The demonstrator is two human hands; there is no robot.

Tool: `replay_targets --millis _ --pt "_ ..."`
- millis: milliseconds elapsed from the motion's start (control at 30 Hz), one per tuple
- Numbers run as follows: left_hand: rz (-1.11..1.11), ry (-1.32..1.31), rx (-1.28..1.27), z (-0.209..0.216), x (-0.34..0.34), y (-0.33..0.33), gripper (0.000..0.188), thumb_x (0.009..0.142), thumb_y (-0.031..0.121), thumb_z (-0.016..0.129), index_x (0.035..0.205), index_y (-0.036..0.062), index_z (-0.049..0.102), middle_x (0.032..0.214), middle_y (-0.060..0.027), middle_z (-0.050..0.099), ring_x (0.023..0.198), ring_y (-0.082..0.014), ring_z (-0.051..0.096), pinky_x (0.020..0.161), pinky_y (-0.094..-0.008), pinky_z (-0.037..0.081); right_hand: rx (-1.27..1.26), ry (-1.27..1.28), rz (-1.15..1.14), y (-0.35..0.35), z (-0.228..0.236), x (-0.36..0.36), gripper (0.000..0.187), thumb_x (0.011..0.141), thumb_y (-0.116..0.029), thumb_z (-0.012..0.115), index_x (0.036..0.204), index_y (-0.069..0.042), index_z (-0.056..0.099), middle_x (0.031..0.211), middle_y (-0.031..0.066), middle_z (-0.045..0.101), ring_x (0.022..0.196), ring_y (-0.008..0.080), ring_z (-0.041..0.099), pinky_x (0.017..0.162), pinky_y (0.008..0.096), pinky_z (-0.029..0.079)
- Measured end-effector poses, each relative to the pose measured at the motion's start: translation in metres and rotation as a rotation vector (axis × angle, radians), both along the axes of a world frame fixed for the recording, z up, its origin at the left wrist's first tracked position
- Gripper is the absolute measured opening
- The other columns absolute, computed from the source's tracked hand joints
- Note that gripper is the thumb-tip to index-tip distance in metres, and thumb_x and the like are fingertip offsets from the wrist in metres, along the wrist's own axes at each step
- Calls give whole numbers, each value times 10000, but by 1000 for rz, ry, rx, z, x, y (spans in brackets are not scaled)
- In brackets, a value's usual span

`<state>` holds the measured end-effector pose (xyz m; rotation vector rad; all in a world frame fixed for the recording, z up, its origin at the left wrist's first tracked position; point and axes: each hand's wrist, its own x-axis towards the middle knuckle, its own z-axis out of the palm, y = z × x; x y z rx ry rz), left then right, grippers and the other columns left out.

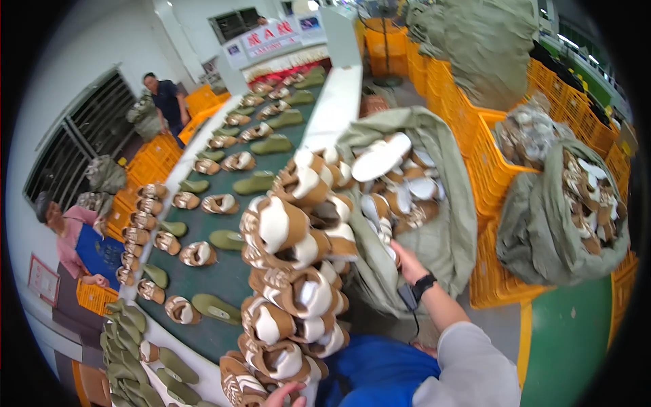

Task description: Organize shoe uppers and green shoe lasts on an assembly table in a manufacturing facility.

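Just right of centre, the right hand (411,267) is reaching to a shoe (390,253); the left hand (288,395) is showing bottom-centre; fingers' grips unclear.

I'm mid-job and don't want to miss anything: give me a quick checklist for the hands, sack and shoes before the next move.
1. Right hand at the sack: ok, at its near side.
2. Right hand's grip on a shoe: cannot tell; the fingertips are hard to make out.
3. Left hand fully in view: not ok, cut off by the lower edge.
4. Sack mouth open: ok, shoes inside show.
5. Co-worker in pink clear of both hands: ok, across the green belt.
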<state>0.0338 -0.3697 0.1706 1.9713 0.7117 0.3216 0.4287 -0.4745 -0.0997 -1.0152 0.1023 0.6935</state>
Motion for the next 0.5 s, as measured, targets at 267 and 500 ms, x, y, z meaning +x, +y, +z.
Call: replay_targets --millis 267,500 --pt "-70 -1 -116 -6 -10 -10 294 824 -43 529 1117 -19 510 1025 -92 564 916 -137 537 780 -237 430 177 -229 -350 -115 148 -27 184 853 -225 533 856 -42 550 829 46 592 720 103 565 643 224 452" --pt "67 -255 -155 -13 -17 -9 407 812 64 543 1192 -25 430 1088 -142 545 1000 -213 524 872 -308 403 295 -561 110 -70 220 -98 469 863 -326 424 1168 29 442 1091 125 555 956 173 556 816 272 444"
